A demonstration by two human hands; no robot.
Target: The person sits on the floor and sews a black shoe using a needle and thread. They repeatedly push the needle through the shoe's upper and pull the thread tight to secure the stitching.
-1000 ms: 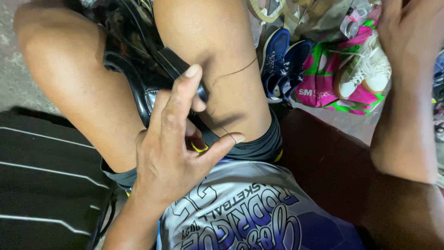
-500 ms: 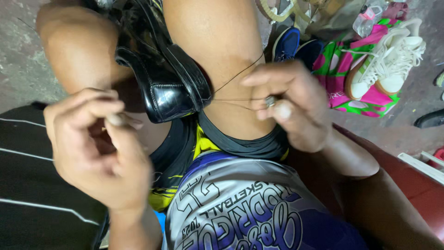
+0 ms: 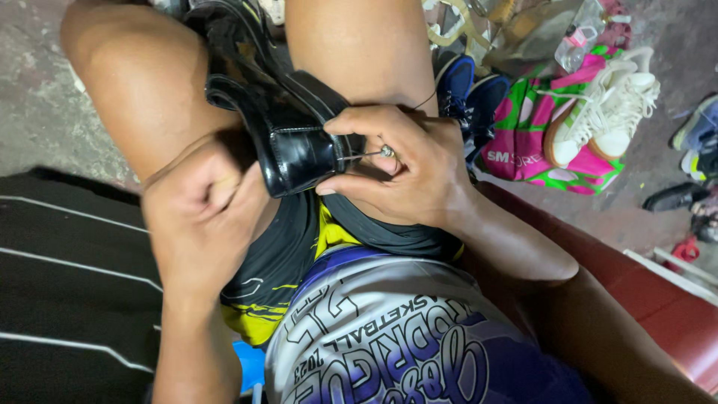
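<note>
A glossy black leather shoe point(image 3: 288, 135) lies wedged between my two bare thighs, heel end toward me. My right hand point(image 3: 396, 168) rests against the shoe's heel and pinches a thin metal needle point(image 3: 366, 155) whose tip is pushed into the heel edge. My left hand point(image 3: 202, 217) is closed in a loose fist beside the shoe on my left thigh; it is blurred and I cannot tell whether thread is in it.
White sneakers point(image 3: 606, 112) sit on a pink and green bag point(image 3: 553, 142) on the concrete floor at the right. Blue shoes point(image 3: 464, 86) lie behind my right knee. More footwear point(image 3: 692, 150) lies at the far right. A dark red seat edge point(image 3: 658, 299) runs below.
One second ago my left hand was spread on the shoe. Both hands then pulled a thread taut. Now my right hand has come back to the heel with the needle.
</note>
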